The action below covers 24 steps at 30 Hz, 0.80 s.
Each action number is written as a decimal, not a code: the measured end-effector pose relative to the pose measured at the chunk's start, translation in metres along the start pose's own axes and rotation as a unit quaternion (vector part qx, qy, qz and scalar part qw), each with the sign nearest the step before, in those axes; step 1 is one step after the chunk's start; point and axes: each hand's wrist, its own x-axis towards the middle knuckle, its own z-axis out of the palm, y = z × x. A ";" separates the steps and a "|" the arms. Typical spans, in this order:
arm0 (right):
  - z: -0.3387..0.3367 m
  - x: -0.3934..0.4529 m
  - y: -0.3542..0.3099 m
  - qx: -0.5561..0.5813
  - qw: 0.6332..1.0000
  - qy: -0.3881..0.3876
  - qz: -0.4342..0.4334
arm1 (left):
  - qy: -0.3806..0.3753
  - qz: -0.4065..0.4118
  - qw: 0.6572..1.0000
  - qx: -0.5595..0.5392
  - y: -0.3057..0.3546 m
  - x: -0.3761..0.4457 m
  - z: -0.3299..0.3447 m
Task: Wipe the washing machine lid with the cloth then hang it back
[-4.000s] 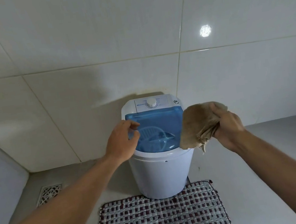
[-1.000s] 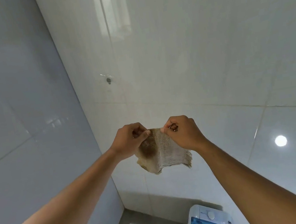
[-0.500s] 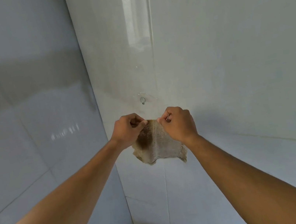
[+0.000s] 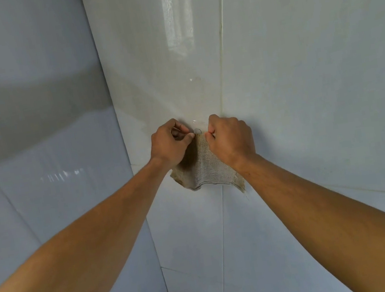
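Soft, light woven cloth point(image 4: 205, 169): pinched at top edge by left hand point(image 4: 169, 144) and right hand point(image 4: 232, 139); limp, drapes freely.

Glossy white tiled wall point(image 4: 310, 51) corner

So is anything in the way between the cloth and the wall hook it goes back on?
Nothing visible. Both hands, left and right, hold the beige woven cloth by its top edge right at the small metal wall hook, with only bare tile around it.
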 end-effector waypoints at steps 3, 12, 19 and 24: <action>0.007 0.004 -0.001 -0.019 1.000 -0.003 -0.015 | 0.007 0.015 1.000 -0.003 -0.006 0.005 0.004; 0.028 0.000 -0.003 -0.039 0.999 -0.020 -0.003 | -0.003 0.030 0.999 -0.010 -0.022 0.004 0.013; 0.031 -0.008 -0.002 -0.025 0.996 -0.064 0.055 | 0.003 -0.001 1.000 0.014 -0.019 -0.013 0.019; 0.017 -0.040 0.024 -0.022 0.989 -0.126 0.075 | -0.008 -0.028 0.997 0.074 -0.015 -0.041 0.011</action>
